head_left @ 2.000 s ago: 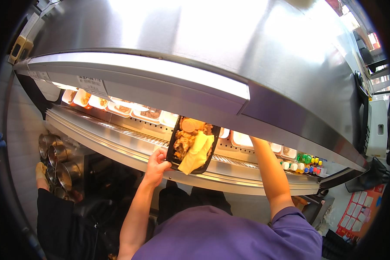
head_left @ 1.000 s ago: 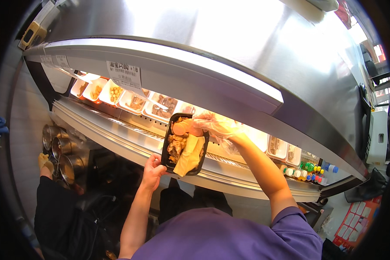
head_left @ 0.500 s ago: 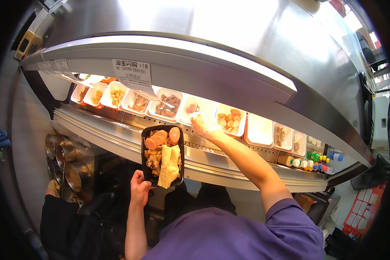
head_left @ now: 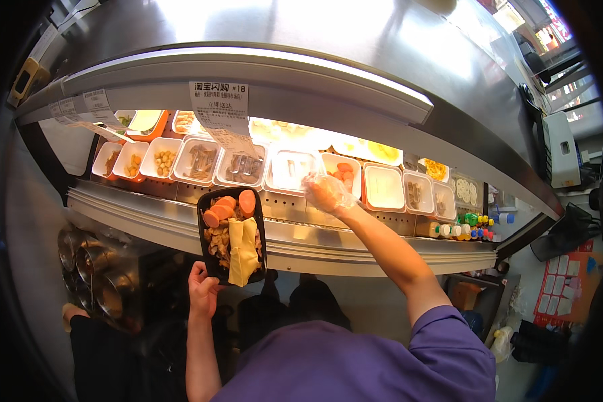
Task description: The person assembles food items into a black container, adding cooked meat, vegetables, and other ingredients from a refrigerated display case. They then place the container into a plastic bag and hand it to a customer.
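My left hand point(head_left: 203, 285) grips the near corner of a black food tray point(head_left: 264, 251). In the tray lie orange sausage slices point(head_left: 229, 208), a folded yellow sheet of food point(head_left: 244, 252) and browned, meat-like pieces point(head_left: 217, 244). My right hand point(head_left: 329, 194), in a clear plastic glove, is at the front of the lit shelf. Its fingers are curled together, and what they hold, if anything, is hidden. Beside it are a white tub point(head_left: 275, 175) with little in it and another tub with orange slices point(head_left: 345, 173).
More white tubs point(head_left: 386, 187) line the refrigerated counter, several with food. A metal ledge point(head_left: 315, 251) runs along its front, and a paper slip point(head_left: 222, 107) hangs from the upper edge. Bottles point(head_left: 463, 232) stand at the right; metal pots point(head_left: 107, 288) sit low at the left beside another person's dark sleeve.
My right hand has drawn back from over the nearly bare tub toward the shelf's front edge, fingers gathered. The black tray stays in my left hand. The whole view has shifted slightly.
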A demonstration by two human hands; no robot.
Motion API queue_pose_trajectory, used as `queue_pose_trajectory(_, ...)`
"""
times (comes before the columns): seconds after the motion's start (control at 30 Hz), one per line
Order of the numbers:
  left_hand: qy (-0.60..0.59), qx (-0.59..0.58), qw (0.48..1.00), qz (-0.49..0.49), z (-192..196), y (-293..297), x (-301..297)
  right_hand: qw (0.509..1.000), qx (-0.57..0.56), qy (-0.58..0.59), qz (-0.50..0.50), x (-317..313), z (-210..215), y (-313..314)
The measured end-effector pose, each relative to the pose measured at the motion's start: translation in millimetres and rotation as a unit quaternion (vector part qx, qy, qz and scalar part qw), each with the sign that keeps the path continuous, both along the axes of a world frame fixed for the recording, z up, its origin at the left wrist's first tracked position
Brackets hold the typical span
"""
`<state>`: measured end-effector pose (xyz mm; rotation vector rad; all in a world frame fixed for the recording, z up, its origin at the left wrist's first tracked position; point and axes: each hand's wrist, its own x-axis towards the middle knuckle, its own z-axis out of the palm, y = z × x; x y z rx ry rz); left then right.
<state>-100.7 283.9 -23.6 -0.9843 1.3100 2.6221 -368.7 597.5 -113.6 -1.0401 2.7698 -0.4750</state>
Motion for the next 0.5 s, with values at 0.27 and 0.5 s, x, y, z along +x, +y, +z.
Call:
queue_pose_trajectory(0.27, 0.014, 0.004, 0.998, -0.058, -12.4, -7.1, -35.8, 0.996, 0.060, 0.063, 0.000, 39.8, 13.1, 93.9)
queue_pose_trajectory(0.5, 0.020, 0.012, 0.999, -0.042, -30.0, 26.6, -83.5, 0.995, 0.023, -0.049, 0.086, 0.3, 11.1, 89.8)
